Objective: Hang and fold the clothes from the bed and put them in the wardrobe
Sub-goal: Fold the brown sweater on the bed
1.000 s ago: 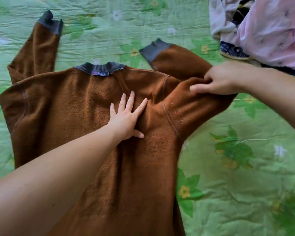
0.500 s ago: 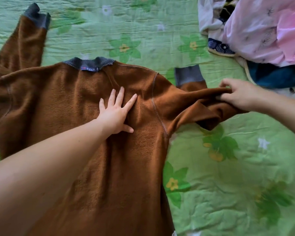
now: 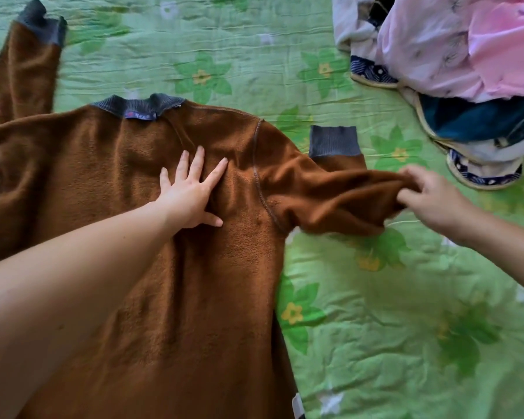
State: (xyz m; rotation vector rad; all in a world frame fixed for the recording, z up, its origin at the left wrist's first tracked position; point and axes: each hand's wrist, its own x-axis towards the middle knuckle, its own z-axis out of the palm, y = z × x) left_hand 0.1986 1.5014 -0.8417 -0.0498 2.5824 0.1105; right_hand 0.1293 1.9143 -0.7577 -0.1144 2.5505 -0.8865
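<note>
Brown sweater (image 3: 152, 297) is laid flat on the bed (image 3: 406, 343), pinned under the left hand (image 3: 191, 192), fingers spread. Its sleeve (image 3: 324, 195) is pinched, bunched, by the right hand (image 3: 430, 198), with the cuff (image 3: 333, 140) farther out, between the hands. Risk: the body is likely dragged from under the left hand if the sleeve is pulled hard, and the bunching could be folded in as creases.

Brown fleece sweater (image 3: 170, 297) flat, sleeve (image 3: 330, 192) pulled sideways

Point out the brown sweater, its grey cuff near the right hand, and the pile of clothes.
brown sweater (image 3: 224, 297): head view, middle of its body.
grey cuff (image 3: 333, 141): head view, centre of the ribbing.
pile of clothes (image 3: 430, 49): head view, pale pink garment on top.
</note>
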